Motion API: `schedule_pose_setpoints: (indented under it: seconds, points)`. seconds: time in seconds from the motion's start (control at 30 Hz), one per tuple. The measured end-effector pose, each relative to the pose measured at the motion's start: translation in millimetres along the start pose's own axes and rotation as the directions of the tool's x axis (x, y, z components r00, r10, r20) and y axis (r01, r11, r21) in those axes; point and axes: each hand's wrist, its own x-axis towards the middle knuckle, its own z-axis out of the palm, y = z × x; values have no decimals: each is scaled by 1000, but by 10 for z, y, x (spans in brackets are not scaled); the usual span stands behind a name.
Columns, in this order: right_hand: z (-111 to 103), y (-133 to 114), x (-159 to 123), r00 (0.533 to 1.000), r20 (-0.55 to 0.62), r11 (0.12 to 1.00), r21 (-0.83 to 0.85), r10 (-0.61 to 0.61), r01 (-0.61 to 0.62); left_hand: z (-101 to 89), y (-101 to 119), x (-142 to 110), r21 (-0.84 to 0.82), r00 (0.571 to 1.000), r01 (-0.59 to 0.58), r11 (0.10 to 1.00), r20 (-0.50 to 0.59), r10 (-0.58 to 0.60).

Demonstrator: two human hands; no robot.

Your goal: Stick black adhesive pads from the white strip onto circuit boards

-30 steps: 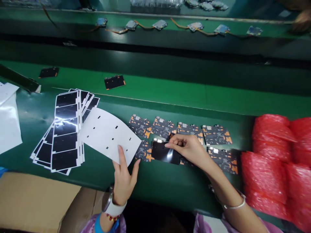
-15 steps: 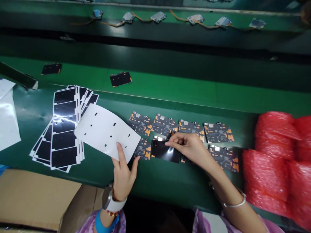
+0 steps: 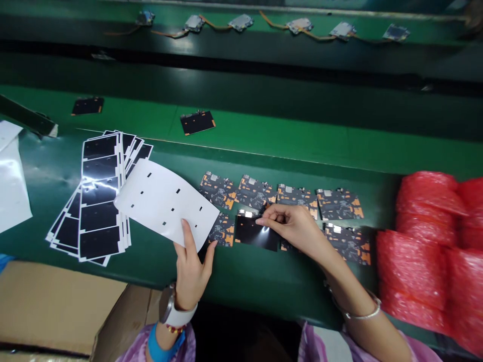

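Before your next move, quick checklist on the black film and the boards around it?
1. Left hand has the white sheet with small cutouts gripped at its lower edge: ok.
2. Right hand pinches the black film at its upper edge: ok.
3. Black film lined up square on the circuit board beneath it: cannot tell, the film hides most of the board.
4. Fanned stack of black film sheets lies apart from both hands: ok.
5. Red bubble wrap sits apart from the nearest board: ok.
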Motion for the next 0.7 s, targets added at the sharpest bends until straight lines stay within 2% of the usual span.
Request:
schedule_pose_setpoints:
  seconds: [0.7]
  points:
    - [5,-18,-2,1000,7,998,-64,10,-10,5,-5,-14,-33,998,63,997,28,-62]
